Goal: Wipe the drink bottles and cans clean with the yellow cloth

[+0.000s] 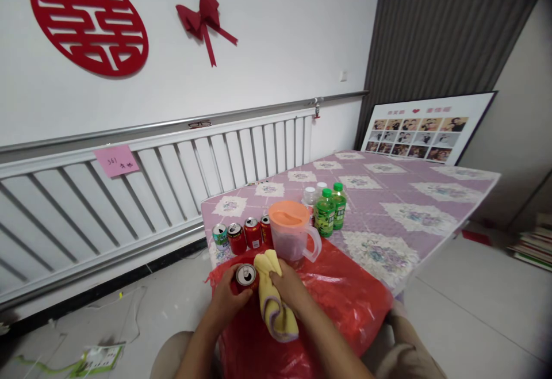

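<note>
My left hand point(228, 295) is wrapped round a red drink can point(246, 275), which stands upright with its top opened. A yellow cloth point(275, 304) with a purple edge is bunched in my right hand point(288, 284), close against the can's right side. Red plastic sheeting point(340, 298) lies beneath both hands and hangs over the table's near edge. Just beyond the cloth is a clear plastic pitcher point(287, 244) with an orange lid point(290, 214). Behind the left hand, several opened cans stand in a row: a green one point(220, 236) and red ones point(253, 232).
Green-capped bottles point(324, 215) and clear bottles with white caps point(309, 196) stand right of the pitcher. A purple floral tablecloth point(379, 195) covers the table. Beyond its left edge is a white radiator point(172, 180). A photo board point(426, 129) leans at the far end.
</note>
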A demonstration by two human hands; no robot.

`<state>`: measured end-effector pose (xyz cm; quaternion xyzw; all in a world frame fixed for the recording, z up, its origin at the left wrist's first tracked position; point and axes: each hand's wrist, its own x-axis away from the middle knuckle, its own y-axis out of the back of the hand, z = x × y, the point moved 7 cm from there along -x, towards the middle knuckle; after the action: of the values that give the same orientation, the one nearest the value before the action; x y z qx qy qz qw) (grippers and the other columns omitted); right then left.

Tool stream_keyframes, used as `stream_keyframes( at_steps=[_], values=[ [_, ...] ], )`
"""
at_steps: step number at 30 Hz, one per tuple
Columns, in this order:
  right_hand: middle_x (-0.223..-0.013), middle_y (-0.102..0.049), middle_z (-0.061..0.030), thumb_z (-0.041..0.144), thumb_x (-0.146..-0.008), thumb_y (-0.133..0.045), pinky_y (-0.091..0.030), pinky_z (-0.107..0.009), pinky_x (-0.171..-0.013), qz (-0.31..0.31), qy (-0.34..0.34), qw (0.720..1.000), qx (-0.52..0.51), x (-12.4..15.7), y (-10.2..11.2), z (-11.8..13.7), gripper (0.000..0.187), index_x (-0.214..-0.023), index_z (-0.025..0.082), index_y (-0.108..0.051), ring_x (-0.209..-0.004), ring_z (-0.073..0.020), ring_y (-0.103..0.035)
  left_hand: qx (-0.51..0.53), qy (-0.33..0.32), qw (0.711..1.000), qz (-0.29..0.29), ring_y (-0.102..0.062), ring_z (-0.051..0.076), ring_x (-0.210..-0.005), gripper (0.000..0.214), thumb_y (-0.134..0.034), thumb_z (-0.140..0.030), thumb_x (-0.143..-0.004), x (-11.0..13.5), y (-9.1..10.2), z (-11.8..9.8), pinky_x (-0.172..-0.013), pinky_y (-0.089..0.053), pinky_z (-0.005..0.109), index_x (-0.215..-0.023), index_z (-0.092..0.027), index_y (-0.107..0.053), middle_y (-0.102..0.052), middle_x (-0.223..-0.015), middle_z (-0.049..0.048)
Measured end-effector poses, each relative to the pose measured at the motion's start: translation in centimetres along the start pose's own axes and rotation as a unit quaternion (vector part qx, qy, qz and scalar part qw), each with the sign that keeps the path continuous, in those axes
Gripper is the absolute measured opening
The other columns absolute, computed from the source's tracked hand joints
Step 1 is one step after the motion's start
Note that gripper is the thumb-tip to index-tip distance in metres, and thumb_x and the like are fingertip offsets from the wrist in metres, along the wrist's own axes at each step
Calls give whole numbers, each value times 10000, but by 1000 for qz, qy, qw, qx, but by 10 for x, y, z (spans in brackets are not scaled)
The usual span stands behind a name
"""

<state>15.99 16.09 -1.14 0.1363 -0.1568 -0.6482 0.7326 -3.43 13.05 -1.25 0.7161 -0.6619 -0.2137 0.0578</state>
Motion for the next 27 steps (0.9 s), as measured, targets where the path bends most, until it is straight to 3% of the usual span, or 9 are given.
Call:
stream_keyframes(
  at_steps=[6, 8, 12, 18, 21, 24, 27],
  values=[
    [-1134, -707, -58, 331, -973, -660, -547, -446, -927, 24, 4, 999, 44, 6, 0, 7, 227, -1132, 170, -666, -1016, -217, -682, 4, 1, 1000, 14, -672, 331, -1194, 606, -702, -165, -597, -1, 3, 0, -1101, -486, 510, -1201, -173, -651, -744, -1238, 126],
    [-1125, -727, -66, 244, -966, -605, -524, -399, -938, 10, 14, 999, 34, 6, 5, 15, 202, -1149, 177, -657, -1037, -222, -682, 4, 3, 1000, 18, -667, 332, -1203, 619, -700, -158, -596, -2, 3, 0, -1113, -474, 515, -1213, -172, -651, -742, -1249, 129],
    [-1165, -748, -71, 198, -924, -472, -502, -318, -884, -16, 26, 999, 15, 5, 13, 23, 338, -1222, 192, -631, -1082, -240, -681, 5, 4, 1000, 30, -654, 328, -1231, 635, -699, -149, -606, -2, 4, -2, -1134, -455, 515, -1238, -182, -647, -733, -1283, 124],
    [-1099, -730, -60, 256, -959, -625, -515, -418, -945, 5, 10, 999, 49, 9, 2, 6, 177, -1108, 174, -670, -1023, -224, -682, 14, 3, 997, 73, -668, 313, -1217, 621, -704, -139, -626, -4, 5, -8, -1112, -483, 467, -1243, -185, -663, -743, -1279, 105],
    [-1132, -709, -52, 320, -964, -674, -523, -468, -964, 16, 7, 998, 63, 12, -1, -1, 224, -1126, 165, -669, -1049, -225, -676, 17, 4, 995, 96, -663, 310, -1241, 639, -719, -146, -633, -7, 6, -9, -1125, -478, 459, -1267, -195, -660, -740, -1305, 95],
    [-1134, -721, -66, 231, -955, -648, -513, -451, -968, 10, 6, 998, 67, 14, 2, -1, 211, -1151, 156, -666, -1057, -229, -679, 13, 10, 995, 96, -655, 312, -1262, 670, -723, -153, -625, -8, 6, -9, -1129, -478, 457, -1291, -187, -646, -723, -1339, 108],
    [-1138, -742, -93, 130, -903, -575, -492, -401, -969, -6, 9, 998, 64, 14, 7, 2, 271, -1155, 148, -672, -1071, -242, -683, -5, 17, 998, 59, -628, 328, -1294, 777, -751, -177, -594, -7, 4, -8, -1138, -465, 467, -1353, -169, -583, -683, -1383, 141]
  ],
)
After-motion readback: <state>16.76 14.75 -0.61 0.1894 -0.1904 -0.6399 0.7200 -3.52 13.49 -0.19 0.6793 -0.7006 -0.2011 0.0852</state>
